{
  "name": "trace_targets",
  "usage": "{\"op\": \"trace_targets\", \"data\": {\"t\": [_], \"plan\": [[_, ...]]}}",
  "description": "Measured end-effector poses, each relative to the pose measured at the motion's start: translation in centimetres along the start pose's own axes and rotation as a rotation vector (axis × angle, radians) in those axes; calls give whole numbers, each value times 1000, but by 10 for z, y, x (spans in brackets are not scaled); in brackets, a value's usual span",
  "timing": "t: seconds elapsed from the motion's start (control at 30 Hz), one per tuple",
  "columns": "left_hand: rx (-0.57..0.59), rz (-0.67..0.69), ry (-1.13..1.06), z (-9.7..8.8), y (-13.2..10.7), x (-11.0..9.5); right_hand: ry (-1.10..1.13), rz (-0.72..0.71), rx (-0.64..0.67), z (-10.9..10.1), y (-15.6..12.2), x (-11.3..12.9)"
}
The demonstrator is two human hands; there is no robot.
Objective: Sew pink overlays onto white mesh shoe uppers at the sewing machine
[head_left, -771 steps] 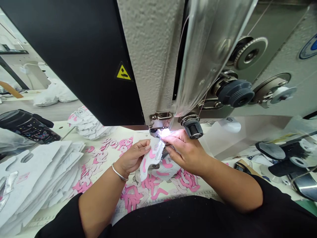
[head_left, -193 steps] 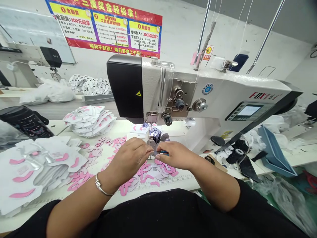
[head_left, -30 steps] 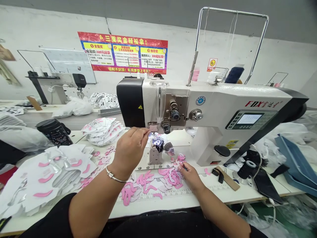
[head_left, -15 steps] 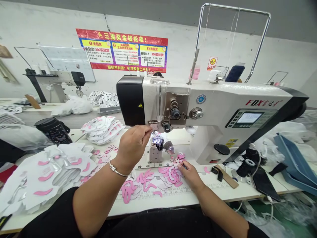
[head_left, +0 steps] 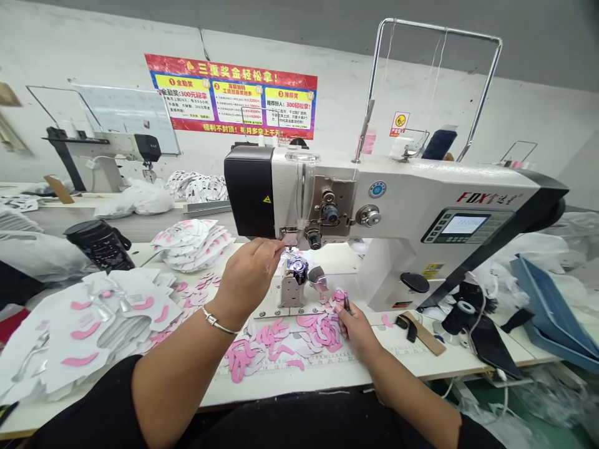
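My left hand (head_left: pixel 250 271) is closed in a pinch just under the head of the white sewing machine (head_left: pixel 397 199), beside the needle area. What the fingertips hold, if anything, is too small to make out. Below them is the lit sewing post (head_left: pixel 294 284). My right hand (head_left: pixel 354 324) rests to the right of the post, fingers closed around a slim dark tool (head_left: pixel 347 304) whose kind I cannot tell. Close to that hand, pink and white curved cut pieces (head_left: pixel 322 330) lie heaped on the table in front of the machine.
Stacked white cut panels with pink curved patches (head_left: pixel 93 330) cover the left; another stack (head_left: pixel 194 245) lies behind. A dark bottle (head_left: pixel 99 245) stands between stacks. To the right are a phone (head_left: pixel 493 346), a thread cone (head_left: pixel 465 308) and blue trays (head_left: pixel 556 312).
My left hand has shifted slightly left and down, its fingertips still near the needle. My right hand has turned a little, and the dark tool now stands more upright and shows more clearly.
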State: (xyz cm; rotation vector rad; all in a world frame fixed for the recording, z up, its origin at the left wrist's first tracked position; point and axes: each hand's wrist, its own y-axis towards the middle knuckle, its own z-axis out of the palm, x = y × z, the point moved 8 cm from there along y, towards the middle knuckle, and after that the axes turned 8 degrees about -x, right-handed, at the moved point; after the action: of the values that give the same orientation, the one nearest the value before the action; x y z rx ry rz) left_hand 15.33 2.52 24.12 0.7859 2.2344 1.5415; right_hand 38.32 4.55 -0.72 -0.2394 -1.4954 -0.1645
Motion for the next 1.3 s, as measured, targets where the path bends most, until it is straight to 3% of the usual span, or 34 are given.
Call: {"op": "trace_targets", "data": {"t": [0.1,0.33,0.43,0.57,0.77,0.93,1.0,1.13,1.2,1.3], "plan": [[17,11,-11,4,0,3,188,80,74,21,-2,25],[83,45,-13,18,-6,5,501,102,231,85,1,120],[70,46,-8,19,-8,7,556,118,238,105,1,136],[81,45,-13,20,-9,9,580,126,234,121,4,135],[40,41,-99,12,-9,5,561,109,213,117,6,125],[-34,58,-291,-2,-31,-11,476,76,259,100,-15,108],[47,96,-402,2,-43,-23,419,63,291,93,-27,99],[326,91,-552,22,-56,-40,347,36,309,79,-39,88],[410,21,-573,29,-53,-37,333,5,291,71,-38,90],[432,-119,-576,35,-43,-21,312,-53,253,65,-31,98]]}}
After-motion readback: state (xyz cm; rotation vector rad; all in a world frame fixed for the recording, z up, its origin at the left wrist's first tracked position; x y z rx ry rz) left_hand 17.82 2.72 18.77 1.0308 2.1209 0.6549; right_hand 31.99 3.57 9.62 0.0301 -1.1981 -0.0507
